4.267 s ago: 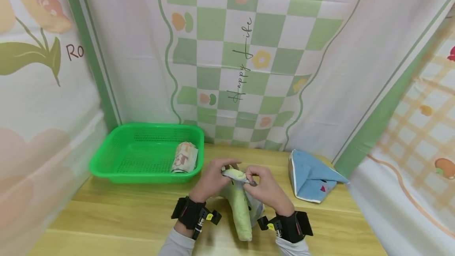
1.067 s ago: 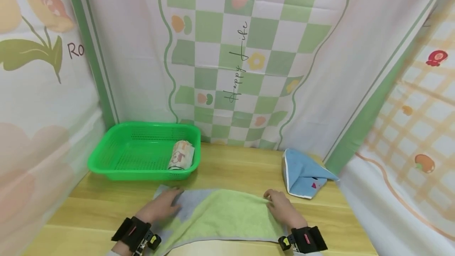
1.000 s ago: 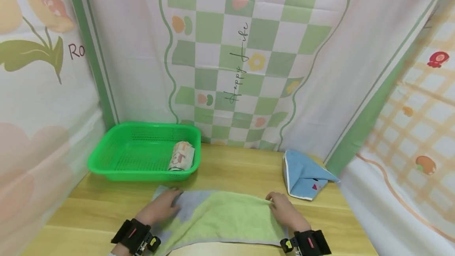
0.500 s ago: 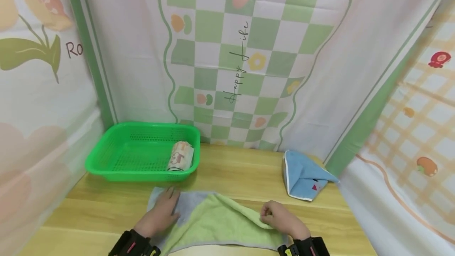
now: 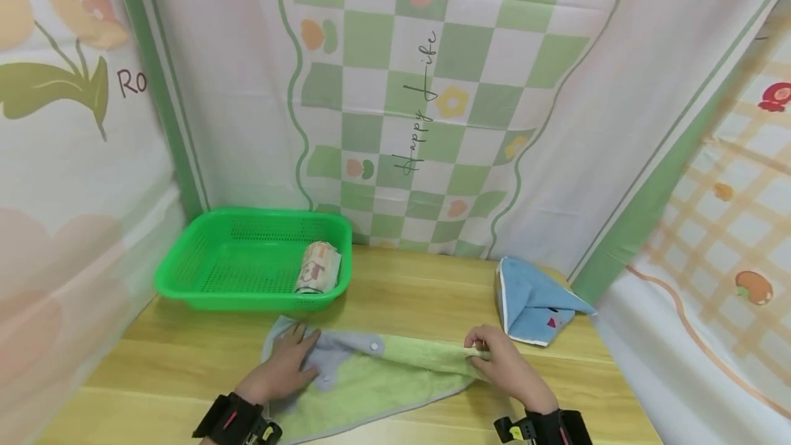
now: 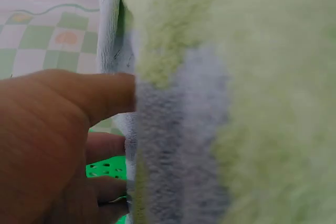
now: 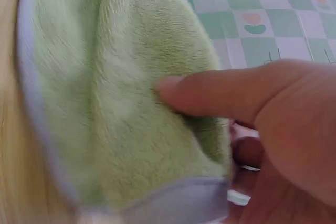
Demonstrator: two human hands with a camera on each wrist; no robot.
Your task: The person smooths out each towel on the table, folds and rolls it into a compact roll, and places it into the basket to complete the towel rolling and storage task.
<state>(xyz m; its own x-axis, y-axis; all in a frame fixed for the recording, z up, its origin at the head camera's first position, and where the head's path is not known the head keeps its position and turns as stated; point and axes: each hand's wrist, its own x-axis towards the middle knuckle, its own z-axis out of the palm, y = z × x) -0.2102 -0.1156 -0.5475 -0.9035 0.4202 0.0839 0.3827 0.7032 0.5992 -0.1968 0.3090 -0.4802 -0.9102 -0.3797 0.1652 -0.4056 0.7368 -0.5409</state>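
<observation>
A yellow-green and grey plush towel (image 5: 371, 386) lies spread in front of the person, its far edge turned over in a long fold. My left hand (image 5: 287, 366) rests on the grey left end with fingers fairly straight; in the left wrist view the thumb (image 6: 105, 95) meets the grey fabric. At the towel's right end, my right hand (image 5: 503, 366) pinches the fold between thumb and fingers. The right wrist view has the thumb (image 7: 194, 90) pressed onto the green pile, with the other fingers partly hidden behind the cloth.
A green perforated basket (image 5: 185, 294) stands at the back left, holding a rolled printed cloth (image 5: 318, 270). To the back right sits a folded blue cloth (image 5: 534, 301) with white edging. A patterned curtain (image 5: 402, 88) hangs behind the wooden table (image 5: 185, 356).
The towel, bunched between both hands at first, was spread flat. Its far right edge has since been folded over. My right hand grips the right end; my left stays on the left end.
</observation>
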